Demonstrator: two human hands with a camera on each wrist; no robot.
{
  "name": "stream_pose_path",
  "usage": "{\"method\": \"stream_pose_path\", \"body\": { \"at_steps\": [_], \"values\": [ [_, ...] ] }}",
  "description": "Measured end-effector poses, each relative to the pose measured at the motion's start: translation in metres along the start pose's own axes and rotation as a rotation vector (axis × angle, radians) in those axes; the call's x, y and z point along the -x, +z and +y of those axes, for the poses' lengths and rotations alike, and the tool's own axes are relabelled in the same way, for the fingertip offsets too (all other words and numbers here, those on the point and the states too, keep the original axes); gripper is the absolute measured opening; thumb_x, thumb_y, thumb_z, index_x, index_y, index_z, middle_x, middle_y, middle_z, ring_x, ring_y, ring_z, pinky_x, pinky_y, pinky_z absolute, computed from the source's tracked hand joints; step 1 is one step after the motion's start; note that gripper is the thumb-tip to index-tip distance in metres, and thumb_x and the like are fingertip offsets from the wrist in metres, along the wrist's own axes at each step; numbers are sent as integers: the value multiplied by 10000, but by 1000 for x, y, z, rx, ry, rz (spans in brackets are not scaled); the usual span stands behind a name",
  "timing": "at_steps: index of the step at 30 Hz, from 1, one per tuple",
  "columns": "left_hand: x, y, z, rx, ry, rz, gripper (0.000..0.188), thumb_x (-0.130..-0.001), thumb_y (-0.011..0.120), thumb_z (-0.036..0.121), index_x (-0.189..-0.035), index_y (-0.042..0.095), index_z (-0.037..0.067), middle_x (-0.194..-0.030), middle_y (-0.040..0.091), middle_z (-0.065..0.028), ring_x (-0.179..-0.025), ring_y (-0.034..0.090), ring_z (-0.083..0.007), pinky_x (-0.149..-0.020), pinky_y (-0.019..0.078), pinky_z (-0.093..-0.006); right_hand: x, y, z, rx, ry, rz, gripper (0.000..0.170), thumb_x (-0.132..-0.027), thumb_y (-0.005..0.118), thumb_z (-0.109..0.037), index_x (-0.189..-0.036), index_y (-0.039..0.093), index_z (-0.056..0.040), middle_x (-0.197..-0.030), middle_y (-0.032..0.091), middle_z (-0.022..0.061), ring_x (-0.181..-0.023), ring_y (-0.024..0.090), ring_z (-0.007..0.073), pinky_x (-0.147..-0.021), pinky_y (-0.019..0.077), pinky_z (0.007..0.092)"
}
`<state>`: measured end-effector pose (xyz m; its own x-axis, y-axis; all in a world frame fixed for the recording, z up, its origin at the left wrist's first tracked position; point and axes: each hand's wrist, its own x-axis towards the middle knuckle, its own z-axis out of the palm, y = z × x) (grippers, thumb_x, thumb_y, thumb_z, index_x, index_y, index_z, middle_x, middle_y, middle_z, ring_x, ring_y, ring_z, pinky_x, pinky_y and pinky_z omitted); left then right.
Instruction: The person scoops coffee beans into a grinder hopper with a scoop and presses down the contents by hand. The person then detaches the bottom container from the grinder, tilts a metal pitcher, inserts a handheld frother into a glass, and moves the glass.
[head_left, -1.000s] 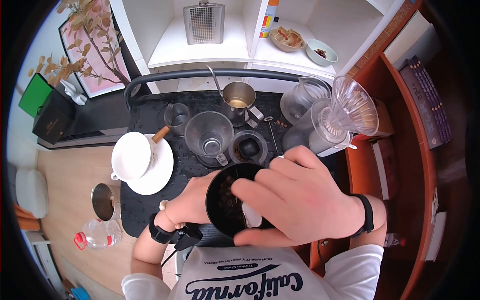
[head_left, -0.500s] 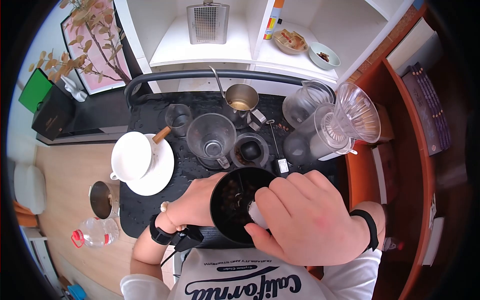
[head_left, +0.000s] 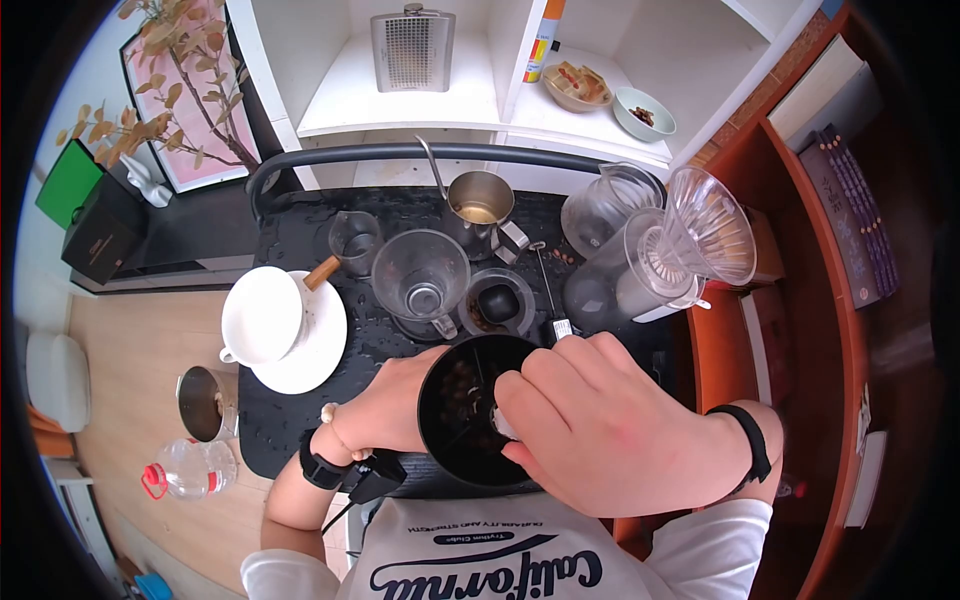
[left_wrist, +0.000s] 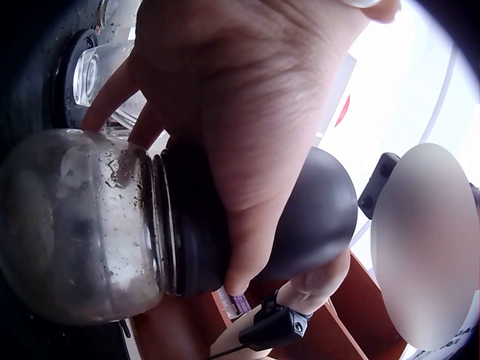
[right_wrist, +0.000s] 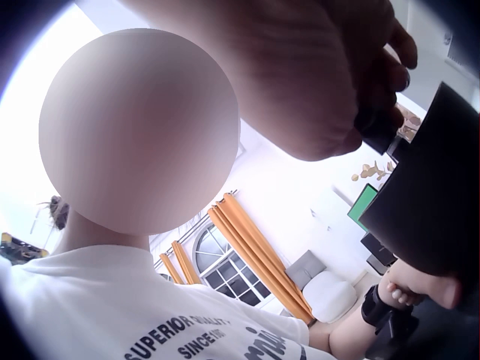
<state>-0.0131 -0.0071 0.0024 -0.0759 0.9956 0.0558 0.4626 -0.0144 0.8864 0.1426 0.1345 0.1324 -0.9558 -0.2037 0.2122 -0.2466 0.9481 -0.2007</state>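
Bracing the grinder (head_left: 490,355) firmly at the head view's lower centre, left hand (head_left: 395,400) wrapped round it, should help the right hand (head_left: 615,425), clamped on the knob (right_wrist: 377,127), turn evenly.

A home, it seems: orange curtains (right_wrist: 253,255), an arched window (right_wrist: 214,255), a framed picture (head_left: 178,160), a gooseneck kettle (head_left: 480,203) on the worktop (head_left: 290,430).

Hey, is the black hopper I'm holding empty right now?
No, the head view shows dark brown beans lying inside the black hopper.
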Motion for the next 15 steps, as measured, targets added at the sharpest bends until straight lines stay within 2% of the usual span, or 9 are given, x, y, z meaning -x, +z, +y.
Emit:
{"method": "stream_pose_path", "body": {
  "at_steps": [3, 5, 9, 11, 15],
  "values": [
    [0, -2, 5, -1, -39, -24, 718, -593, 763, 376, -1196, 502, 87, -1073, 557, -137, -974, 557, -329, -778, 478, -383, -1, -2, 4, -4, -47, -18, 402, -613, 699, -174, -937, 534, -3, -813, 451, 73, -741, 461, 220, -658, 334, 321],
    [0, -4, 8, 11, -62, -34, 716, -598, 760, 376, -1199, 499, 87, -1068, 557, -135, -972, 557, -328, -778, 478, -384, -2, -3, 6, 23, -76, -25, 228, -736, 616, -201, -859, 526, -32, -781, 425, 29, -744, 434, 154, -629, 300, 283],
    [1, -4, 6, -4, -32, -37, 731, -601, 760, 377, -1216, 488, 90, -1095, 553, -140, -998, 551, -330, -793, 475, -385, -4, -6, 8, -15, -100, -12, 217, -741, 611, -192, -861, 520, -36, -780, 424, 31, -742, 437, 150, -630, 296, 282],
    [2, -3, 4, 16, -7, -23, 738, -601, 760, 377, -1223, 483, 91, -1114, 550, -141, -1016, 546, -330, -803, 473, -388, -4, -14, 7, -34, -90, -137, 377, -674, 677, -173, -976, 521, -11, -823, 449, 44, -758, 474, 184, -679, 323, 313],
    [2, -2, 0, -18, 8, -32, 754, -605, 760, 380, -1240, 469, 95, -1182, 527, -143, -1074, 521, -331, -840, 462, -404, -7, -21, 6, -59, -84, -190, 309, -727, 646, -156, -962, 506, -13, -804, 427, 41, -733, 465, 176, -670, 317, 299]
  ]
}}
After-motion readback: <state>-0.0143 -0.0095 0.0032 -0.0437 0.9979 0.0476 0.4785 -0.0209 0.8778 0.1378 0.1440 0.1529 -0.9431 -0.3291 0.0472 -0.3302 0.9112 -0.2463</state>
